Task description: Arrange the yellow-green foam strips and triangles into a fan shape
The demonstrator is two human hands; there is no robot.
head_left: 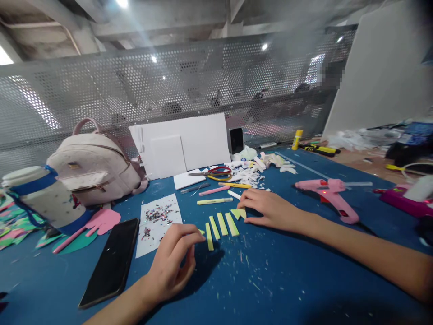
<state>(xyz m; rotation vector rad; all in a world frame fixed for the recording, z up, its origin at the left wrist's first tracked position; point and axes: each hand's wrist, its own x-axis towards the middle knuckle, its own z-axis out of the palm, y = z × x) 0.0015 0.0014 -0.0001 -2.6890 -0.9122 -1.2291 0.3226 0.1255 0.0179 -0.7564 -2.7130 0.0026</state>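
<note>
Several yellow-green strips (221,224) lie in a loose row on the blue table in front of me. My right hand (267,207) rests at the row's right end, its thumb and fingertips closed around a short, notched yellow-green piece (238,213). At the left end, my left hand (177,257) hovers with bent fingers, thumb apart from the index finger and nothing visible between them. Its index fingertip is close to the leftmost strip. A small green bit shows partly behind that fingertip. Just beyond the strips lies a yellow-green marker (214,201).
A black phone (111,262) and a paper sheet with glitter bits (144,243) lie left, near a bottle (43,198) and backpack (98,167). Scissors (211,172) and white scraps (246,174) are behind. A pink glue gun (333,194) lies right.
</note>
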